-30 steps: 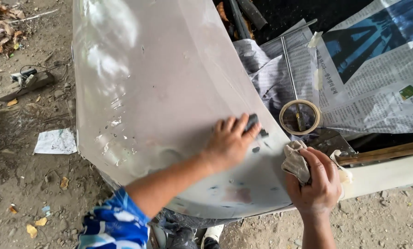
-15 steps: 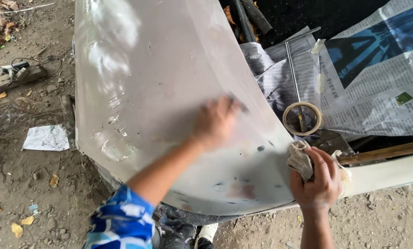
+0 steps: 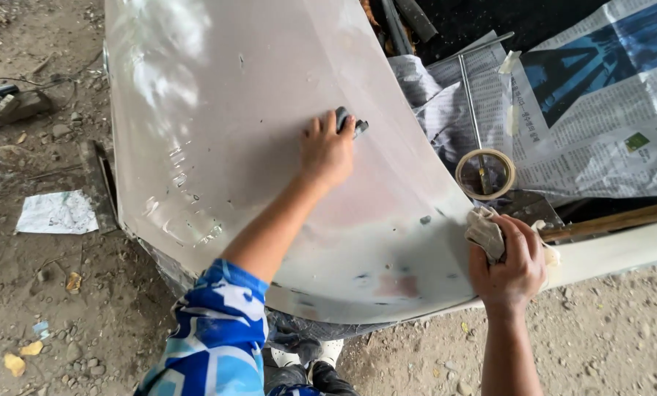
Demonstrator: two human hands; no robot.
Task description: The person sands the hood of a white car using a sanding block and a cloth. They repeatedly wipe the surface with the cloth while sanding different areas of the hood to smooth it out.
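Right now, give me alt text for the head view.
A person's left hand presses a dark sanding block on a curved, pale car panel, while the right hand grips a rag at its edge. A tape roll lies on newspaper nearby.

Soft daylight is lighting everything; white glare is shining on the top left of the curved panel, no strong shadows are showing, and everything is looking sharp

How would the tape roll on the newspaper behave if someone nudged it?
The tape roll lies flat on newspaper, so it would probably slide rather than roll. It is a thin hollow ring, so likely light. A metal rod crossing it might block it.
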